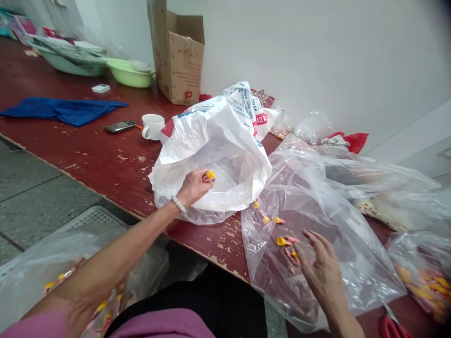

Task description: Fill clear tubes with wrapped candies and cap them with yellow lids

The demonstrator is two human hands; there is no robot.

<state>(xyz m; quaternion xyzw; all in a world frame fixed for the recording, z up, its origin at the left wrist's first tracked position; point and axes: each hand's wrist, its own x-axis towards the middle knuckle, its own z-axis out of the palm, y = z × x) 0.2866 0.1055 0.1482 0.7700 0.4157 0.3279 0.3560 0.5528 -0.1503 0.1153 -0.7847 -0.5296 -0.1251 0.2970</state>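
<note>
Yellow-capped piece sits pinched in the left fingers — right fingers spread apart, just beside similar pieces.

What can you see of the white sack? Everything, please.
The sack is white, crumpled and plastic-looking, with blue and red print outside. It lies on the red table, its wide mouth open toward the near edge; clear film shows along the lower rim. The left hand, holding a yellow-capped piece, is at the mouth; whether it touches the sack is unclear. A clear bag lies just to its right.
</note>
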